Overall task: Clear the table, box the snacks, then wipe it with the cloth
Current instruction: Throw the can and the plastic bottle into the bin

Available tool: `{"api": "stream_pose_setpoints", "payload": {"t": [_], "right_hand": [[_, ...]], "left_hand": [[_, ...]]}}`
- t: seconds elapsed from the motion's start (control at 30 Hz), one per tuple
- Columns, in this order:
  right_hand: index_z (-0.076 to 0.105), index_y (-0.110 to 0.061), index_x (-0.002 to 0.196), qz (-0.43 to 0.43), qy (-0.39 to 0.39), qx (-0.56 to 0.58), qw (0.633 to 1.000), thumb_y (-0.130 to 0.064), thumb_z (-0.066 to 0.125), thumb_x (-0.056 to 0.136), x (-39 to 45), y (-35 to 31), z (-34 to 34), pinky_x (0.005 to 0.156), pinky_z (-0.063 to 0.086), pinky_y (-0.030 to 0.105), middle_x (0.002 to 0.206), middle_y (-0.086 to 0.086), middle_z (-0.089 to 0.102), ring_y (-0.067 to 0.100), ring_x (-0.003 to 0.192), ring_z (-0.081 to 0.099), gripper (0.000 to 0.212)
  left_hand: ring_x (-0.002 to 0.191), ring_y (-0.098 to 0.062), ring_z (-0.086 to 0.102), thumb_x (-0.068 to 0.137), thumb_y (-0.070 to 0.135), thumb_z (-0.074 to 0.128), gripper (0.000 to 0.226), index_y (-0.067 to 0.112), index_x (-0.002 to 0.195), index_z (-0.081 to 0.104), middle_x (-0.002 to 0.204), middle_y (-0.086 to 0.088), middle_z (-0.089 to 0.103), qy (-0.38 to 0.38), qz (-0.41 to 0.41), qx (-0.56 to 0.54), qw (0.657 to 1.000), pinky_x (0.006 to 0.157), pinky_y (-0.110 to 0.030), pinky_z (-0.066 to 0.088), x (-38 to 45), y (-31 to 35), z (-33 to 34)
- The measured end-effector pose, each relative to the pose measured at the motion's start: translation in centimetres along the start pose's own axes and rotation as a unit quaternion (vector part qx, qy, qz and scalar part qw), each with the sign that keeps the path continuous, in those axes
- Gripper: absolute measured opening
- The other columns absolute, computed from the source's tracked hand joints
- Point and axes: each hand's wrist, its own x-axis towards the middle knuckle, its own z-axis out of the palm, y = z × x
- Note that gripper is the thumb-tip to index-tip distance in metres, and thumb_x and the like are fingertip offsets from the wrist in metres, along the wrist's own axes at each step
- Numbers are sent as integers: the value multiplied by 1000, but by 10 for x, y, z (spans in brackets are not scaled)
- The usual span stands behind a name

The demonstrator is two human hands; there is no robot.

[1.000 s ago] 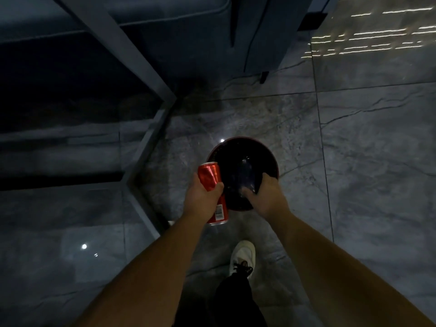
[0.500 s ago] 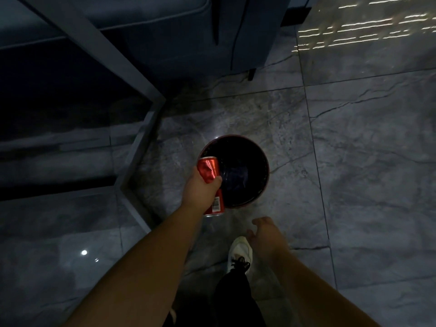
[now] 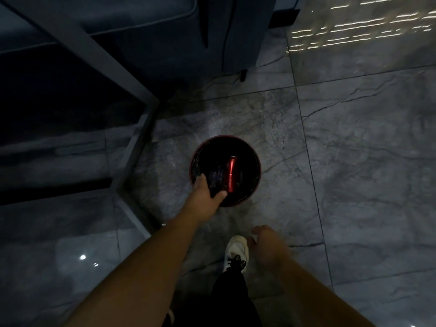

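The can (image 3: 230, 175) was red and glossy, lying on its side inside the bin (image 3: 256, 161), its silvery top end pointing toward the far rim. It lay right of a dark, crumpled, shiny item in the bin that could not be identified in the low light. The bin was round, with a dark lining and a reddish rim, and stood on the floor (image 3: 354, 149).

The left hand (image 3: 207, 191) was at the near-left rim of the bin, thumb spread toward the can, fingers spread loosely over the edge; it held nothing, and the can lay free beside the thumb tip. The right hand (image 3: 269, 244) hung well short of the bin on the near side, fingers loosely curled and empty, just beside a white shoe (image 3: 236, 252).

The floor was grey marbled tile with thin dark joints, dimly lit. Left of the bin stood a grey metal table frame (image 3: 132, 159). Beyond the bin was a dark blue sofa (image 3: 165, 38). Streaks of light fell on the tile far right of the bin.
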Motion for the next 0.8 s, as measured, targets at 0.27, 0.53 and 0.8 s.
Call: {"api": "stream_pose_setpoints", "payload": {"t": [0.27,0.53,0.8], "right_hand": [[58,-5,107,0,-19,-5,1000,-34,40,95,-50,-31,-6,71,35,28,102,12,54,29,101,57,36],[66,-9,99,-78,143,-36,986,-25,52,90,-161,-99,-80,76,52,36,100,11,64,29,92,62,23],[55,-5,129,-196,290,-70,934,-24,54,91,-283,-196,-119,96,46,44,129,18,57,34,116,53,43]], "left_hand": [[122,-27,48,95,38,49,51,9,136,44,136,-12,50,-4,-60,90,994,104,-41,40,-98,-36,14],[118,-32,49,95,29,42,41,8,130,43,133,-17,48,37,48,306,950,97,-40,42,-221,43,-69],[138,-31,30,93,33,42,56,11,144,34,151,-13,33,191,225,337,894,113,-40,25,-373,63,-174]]}}
